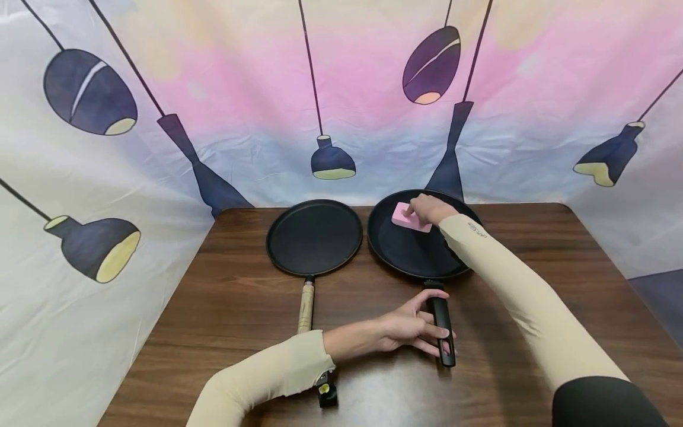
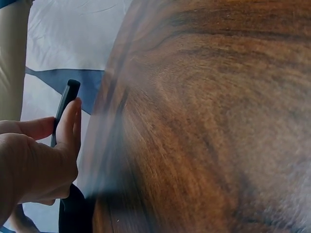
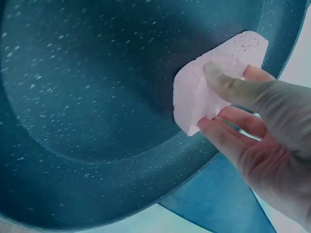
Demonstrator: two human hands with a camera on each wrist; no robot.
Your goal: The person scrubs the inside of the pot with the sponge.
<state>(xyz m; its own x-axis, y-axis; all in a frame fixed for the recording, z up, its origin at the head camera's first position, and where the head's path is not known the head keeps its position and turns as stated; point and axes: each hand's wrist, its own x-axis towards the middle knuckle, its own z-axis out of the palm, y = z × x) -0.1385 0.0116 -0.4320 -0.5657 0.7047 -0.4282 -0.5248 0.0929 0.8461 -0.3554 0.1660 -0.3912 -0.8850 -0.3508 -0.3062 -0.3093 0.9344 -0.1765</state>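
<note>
Nearest, the left hand (image 1: 405, 326) grips the handle (image 1: 440, 320), some fingers spread, apparently steadying the pan (image 1: 405, 252). Within the pan's far half, the right hand (image 1: 431, 209) pinches the sponge (image 1: 407, 221), thumb opposing fingers. Wiping appears the step in hand; the next stroke calls for firm contact and a steady handle.

Both my arms: cream, close-fitting, stretchy-looking fabric sleeves. Cream left sleeve (image 1: 267, 373), bottom left of centre: wrinkled, wrist hem flares a bit. Cream right sleeve (image 1: 533, 296), right side: small dark printed lettering (image 1: 477, 230) near the cuff, too small to read. Matte black fabric sleeve (image 1: 603, 403) with curved hem over it, lower right. Small black block (image 1: 328, 394) with round yellow-green spot below the left cuff, attachment hidden. Left hand (image 1: 413, 328) and right hand (image 1: 428, 209) bare.
</note>
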